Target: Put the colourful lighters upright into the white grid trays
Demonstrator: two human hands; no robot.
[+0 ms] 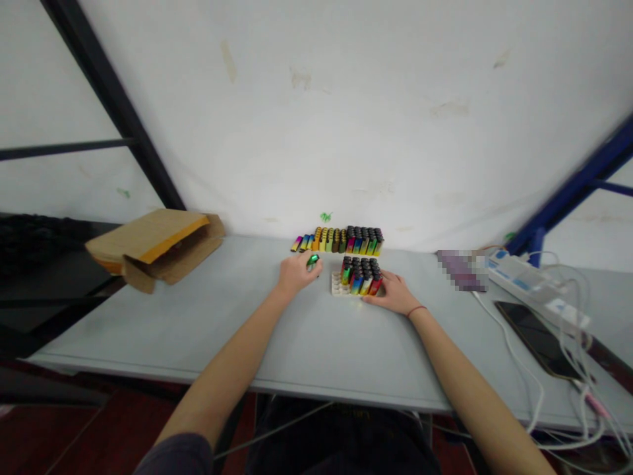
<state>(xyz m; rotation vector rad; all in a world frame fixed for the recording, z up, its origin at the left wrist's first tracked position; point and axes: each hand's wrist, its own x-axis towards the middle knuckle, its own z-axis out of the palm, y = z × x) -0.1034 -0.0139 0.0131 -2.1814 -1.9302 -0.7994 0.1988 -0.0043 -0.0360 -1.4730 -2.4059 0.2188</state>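
Pinched in the fingers of my left hand [295, 272] is a green and black lighter [313, 260], left of a white lighter tray [341, 289]. My right hand [393, 295] grips this tray at its right side, thumb at the front corner. Colourful lighters with black tops [363, 280] stand upright in the tray, while holes at its left end hold none. Behind it, a second block of lighters [364, 241] stands close to the wall. A row of yellow lighters [329, 239] adjoins that block, and a few loose lighters [302, 243] lie at its left end.
An opened cardboard box [153, 244] rests at the table's left. On the right are a blurred-out purple phone-like item [461, 270], a white power strip [539, 290] with tangled cables and a dark phone [537, 336]. A white wall [346, 132] rises behind the grey table [316, 349].
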